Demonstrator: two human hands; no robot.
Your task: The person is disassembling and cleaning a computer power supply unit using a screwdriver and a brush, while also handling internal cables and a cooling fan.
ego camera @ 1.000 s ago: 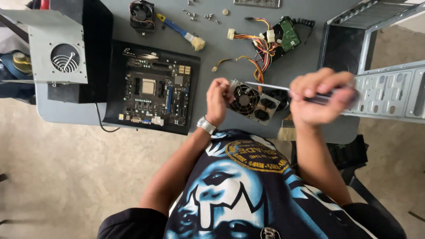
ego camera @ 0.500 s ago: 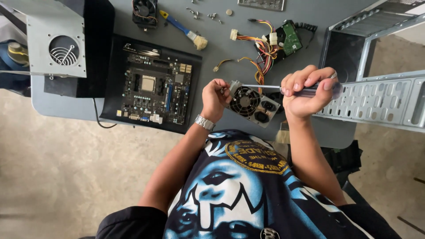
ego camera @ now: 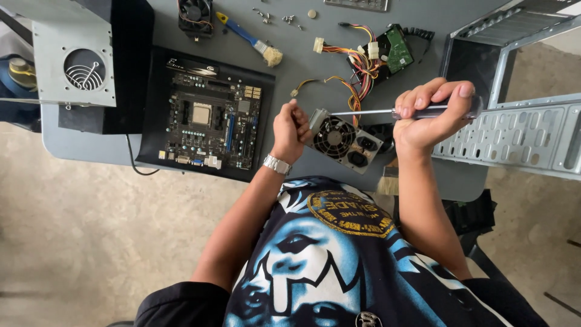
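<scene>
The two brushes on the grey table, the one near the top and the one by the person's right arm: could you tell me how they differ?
The blue-handled brush lies in full view near the table's far edge, slanted, bristles toward the cables. The second brush sits at the near edge, partly hidden by the right arm; only pale bristles and a metal band show. The first lies apart from both hands; the second lies below the right hand holding the screwdriver. Both have pale bristles.

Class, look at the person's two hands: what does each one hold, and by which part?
The right hand grips a screwdriver by its handle. The left hand rests at the corner of the power supply; whether it grips anything cannot be told.
</scene>
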